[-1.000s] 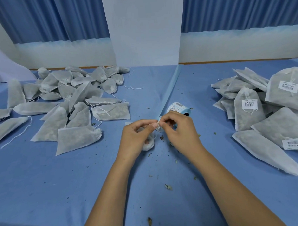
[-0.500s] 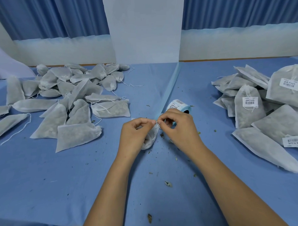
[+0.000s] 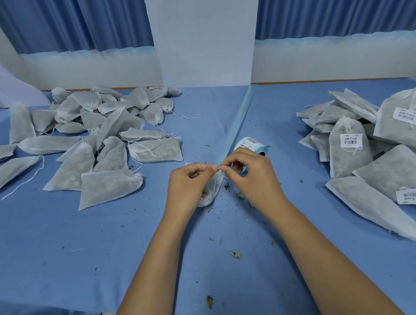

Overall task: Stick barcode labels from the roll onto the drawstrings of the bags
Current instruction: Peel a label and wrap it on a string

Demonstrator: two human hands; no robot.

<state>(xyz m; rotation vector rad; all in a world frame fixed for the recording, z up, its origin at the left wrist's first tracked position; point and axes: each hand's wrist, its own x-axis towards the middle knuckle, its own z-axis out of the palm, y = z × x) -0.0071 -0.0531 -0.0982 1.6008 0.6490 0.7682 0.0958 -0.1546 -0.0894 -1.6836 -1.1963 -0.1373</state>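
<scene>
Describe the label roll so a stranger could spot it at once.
On the blue table, a pale strip runs forward from the white panel. The roll lies at its near end, just behind the right hand. It is the only cylinder, pale blue with white barcode labels; its neighbours are grey bags.

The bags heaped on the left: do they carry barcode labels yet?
No, the left pile shows bare bags with loose strings; labels appear only on the right pile.

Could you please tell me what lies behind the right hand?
The label roll lies behind the right hand, its printed labels and dark core showing. The hand covers its near side, so contact cannot be judged.
</scene>
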